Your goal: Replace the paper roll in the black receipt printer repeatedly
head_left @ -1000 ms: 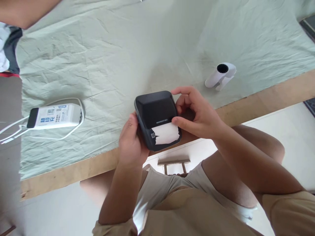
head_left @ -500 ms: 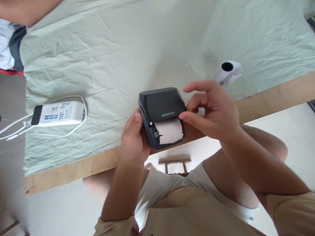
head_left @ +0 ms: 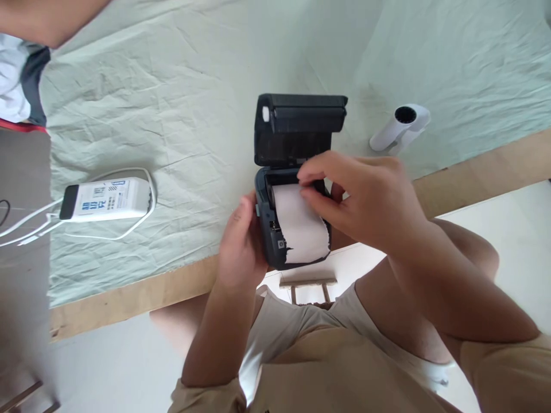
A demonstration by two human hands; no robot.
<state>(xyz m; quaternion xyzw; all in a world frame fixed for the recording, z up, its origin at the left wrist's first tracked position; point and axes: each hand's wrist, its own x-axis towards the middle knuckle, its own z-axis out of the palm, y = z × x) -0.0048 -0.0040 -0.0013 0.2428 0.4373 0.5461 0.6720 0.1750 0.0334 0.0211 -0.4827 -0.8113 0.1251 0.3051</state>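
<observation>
A small dark label printer (head_left: 269, 235) sits at the table's near edge with its lid (head_left: 299, 129) swung up and back. A white paper roll (head_left: 299, 226) lies in the open bay, its torn end hanging over the front. My left hand (head_left: 241, 246) grips the printer's left side. My right hand (head_left: 361, 195) reaches over the bay, fingers curled, thumb and fingertips pinching the top of the paper roll.
A pale green cloth (head_left: 193, 74) covers the table, with a bare wooden edge (head_left: 129, 298) in front. A white power adapter (head_left: 107, 199) with cables lies at the left. A white paper roll core (head_left: 398, 126) lies at the right. Another person's arm (head_left: 47, 20) shows top left.
The printer's lid, shut a second ago, has swung fully open. My right hand moved from the lid's edge onto the paper roll inside. More paper shows.
</observation>
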